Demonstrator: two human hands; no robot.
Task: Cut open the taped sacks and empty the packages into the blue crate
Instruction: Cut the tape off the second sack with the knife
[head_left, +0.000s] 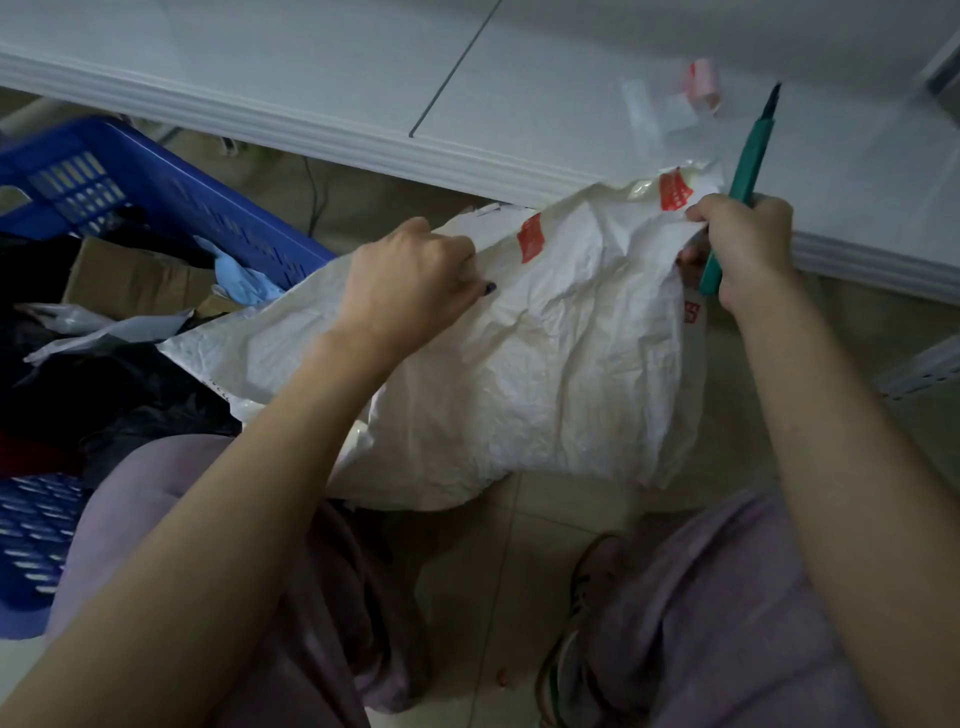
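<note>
The white sack (545, 364) hung between both hands, above the person's lap. Its long axis ran from near left, where the lower end lay against the rim of the blue crate (171, 176), to far right, where the upper corner reached the edge of the white table (571, 104). The upper edge, marked with red tape patches (530, 236), was stretched between the hands.

The left hand (415, 280) was the one nearer the crate. Its fingers were curled over the sack's upper edge and gripped the fabric.

The right hand (743, 244) was closed round the handle of the teal cutter (750, 150), tip pointing up and away. The sack's right corner was bunched against the same fingers. Whether they also pinched it could not be determined.

The crate already held a cardboard package (130, 275) and dark bags. Emptying would likely require tipping the sack leftward.
</note>
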